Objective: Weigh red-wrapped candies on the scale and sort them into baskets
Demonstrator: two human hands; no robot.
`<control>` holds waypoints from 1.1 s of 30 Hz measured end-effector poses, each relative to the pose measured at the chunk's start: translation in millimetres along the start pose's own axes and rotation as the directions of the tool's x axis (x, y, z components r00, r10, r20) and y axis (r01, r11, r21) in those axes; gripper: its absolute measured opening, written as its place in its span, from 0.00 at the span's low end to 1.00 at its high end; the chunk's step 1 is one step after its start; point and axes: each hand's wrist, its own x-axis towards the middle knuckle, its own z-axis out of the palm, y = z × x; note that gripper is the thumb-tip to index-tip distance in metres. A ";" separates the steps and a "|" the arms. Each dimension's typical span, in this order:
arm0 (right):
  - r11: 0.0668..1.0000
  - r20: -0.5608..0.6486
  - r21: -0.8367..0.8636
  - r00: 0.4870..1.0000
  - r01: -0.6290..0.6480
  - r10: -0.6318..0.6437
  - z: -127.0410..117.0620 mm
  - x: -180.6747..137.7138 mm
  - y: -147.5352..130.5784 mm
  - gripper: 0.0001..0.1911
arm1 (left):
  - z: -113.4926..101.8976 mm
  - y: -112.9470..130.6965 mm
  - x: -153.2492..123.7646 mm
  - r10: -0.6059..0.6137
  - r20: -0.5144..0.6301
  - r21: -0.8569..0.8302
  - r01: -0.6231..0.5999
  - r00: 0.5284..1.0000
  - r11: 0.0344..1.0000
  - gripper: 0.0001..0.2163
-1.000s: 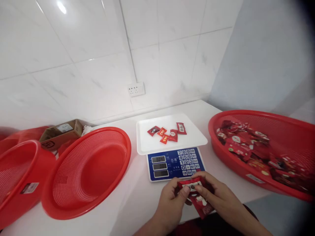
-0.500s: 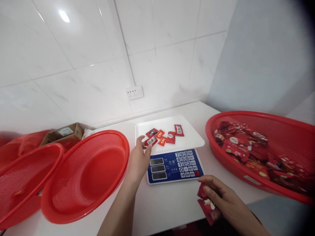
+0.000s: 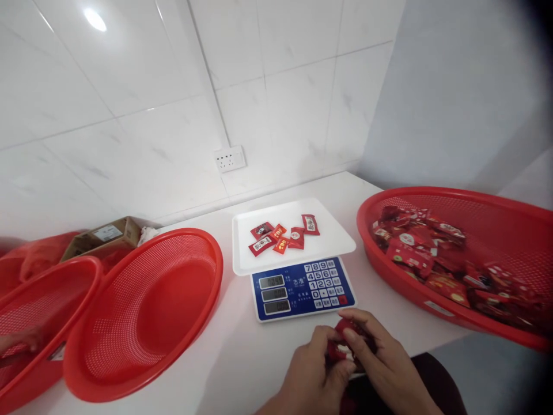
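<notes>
Near the table's front edge, my left hand (image 3: 313,369) and my right hand (image 3: 380,360) are together, fingers closed around small red snack packets (image 3: 341,350). The fingers cover much of these packets, so I cannot tell exactly how many each hand has. Just beyond my hands is a digital scale (image 3: 302,290) with a blue keypad panel and lit displays. On its white tray (image 3: 330,248) lie several red packets, among them one with a white label (image 3: 261,246) and one apart at the right (image 3: 310,225).
At the right stands a red basket (image 3: 406,294) holding many red packets. An oval red basket (image 3: 168,305) is left of the scale. Another person's hand (image 3: 23,341) reaches into a further red basket (image 3: 82,276). Behind these is a cardboard box (image 3: 112,236).
My left hand has moved from the packets on the tray down to my right hand and closed on the red packets there. Another person's hand has appeared in the far-left basket.
</notes>
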 end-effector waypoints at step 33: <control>0.975 0.374 0.122 0.918 -0.186 0.128 7.0 -2.9 -21.3 0.20 | -24.4 3.4 2.2 -0.070 0.034 -0.158 0.074 0.997 0.985 0.18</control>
